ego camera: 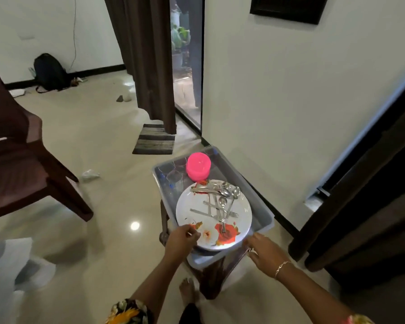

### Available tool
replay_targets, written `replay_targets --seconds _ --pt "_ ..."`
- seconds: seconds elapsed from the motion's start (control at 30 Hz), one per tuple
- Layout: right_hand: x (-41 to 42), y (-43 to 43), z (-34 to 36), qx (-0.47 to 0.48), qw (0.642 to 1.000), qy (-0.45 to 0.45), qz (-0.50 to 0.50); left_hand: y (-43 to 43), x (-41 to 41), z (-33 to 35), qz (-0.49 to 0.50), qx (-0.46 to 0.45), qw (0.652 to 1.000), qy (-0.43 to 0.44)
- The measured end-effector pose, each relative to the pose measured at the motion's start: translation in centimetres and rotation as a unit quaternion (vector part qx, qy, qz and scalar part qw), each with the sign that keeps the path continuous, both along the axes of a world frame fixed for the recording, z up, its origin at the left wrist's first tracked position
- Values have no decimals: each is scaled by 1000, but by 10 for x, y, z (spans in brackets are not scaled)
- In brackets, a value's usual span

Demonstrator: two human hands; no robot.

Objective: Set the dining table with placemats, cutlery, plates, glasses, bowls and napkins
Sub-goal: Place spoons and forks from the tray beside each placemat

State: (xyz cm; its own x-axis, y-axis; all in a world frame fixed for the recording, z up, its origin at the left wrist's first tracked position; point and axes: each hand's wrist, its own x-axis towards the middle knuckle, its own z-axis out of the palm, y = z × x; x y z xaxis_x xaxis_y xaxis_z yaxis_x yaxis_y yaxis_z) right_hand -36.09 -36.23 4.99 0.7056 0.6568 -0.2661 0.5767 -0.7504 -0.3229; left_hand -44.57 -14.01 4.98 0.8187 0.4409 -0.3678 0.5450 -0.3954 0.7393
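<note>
Left hand [182, 237] pinches plate [188, 208] rim at seven o'clock; right hand [264, 252] at four, grip unclear. Plate looks stiff, breakable; loose cutlery [220, 199] likely slides, so lift level.

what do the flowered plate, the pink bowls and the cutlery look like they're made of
The flowered plate is glossy white with printed red flowers, probably melamine or glazed ceramic; the look leaves it open. The pink bowls have a bright, even, slightly translucent colour, so likely plastic. The cutlery is silvery with mirror-like glints, apparently polished steel.
</note>
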Motion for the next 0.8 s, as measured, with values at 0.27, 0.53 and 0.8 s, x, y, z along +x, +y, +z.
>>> replay_targets --seconds 0.27,0.53,0.8 --pt "95 66 -23 -47 996 61 -51 73 102 -16 -40 -11 998 41" --pt "141 115 -58 -50 965 163 -197 113 167 -53 -79 -20 992 101" --pt "180 119 -105 5 891 213 -400 103 204 -94 -72 -47 987 138"
